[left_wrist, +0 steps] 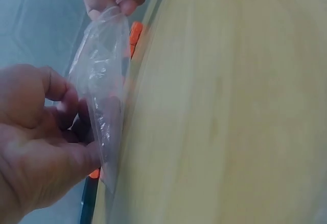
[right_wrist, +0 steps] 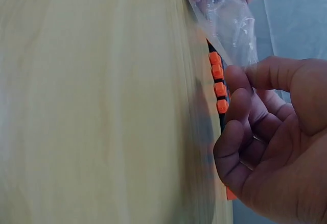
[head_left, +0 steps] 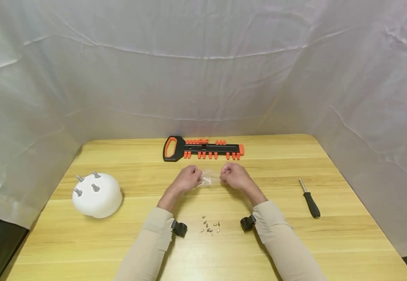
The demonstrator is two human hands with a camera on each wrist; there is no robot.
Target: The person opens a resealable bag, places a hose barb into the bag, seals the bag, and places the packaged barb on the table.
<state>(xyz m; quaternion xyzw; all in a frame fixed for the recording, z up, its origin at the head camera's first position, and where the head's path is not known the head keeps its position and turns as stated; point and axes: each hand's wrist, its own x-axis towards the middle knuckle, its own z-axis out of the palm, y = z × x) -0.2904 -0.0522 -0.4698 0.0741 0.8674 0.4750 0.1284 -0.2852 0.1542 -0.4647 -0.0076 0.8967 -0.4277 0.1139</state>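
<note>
My left hand and right hand each pinched an end of the small clear plastic bag, fingers curled on it, above the middle of the light wooden table.

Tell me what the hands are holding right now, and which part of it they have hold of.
A small clear plastic bag. The left hand pinches one end of it and the right hand pinches the opposite end, holding it between them above the table.
</note>
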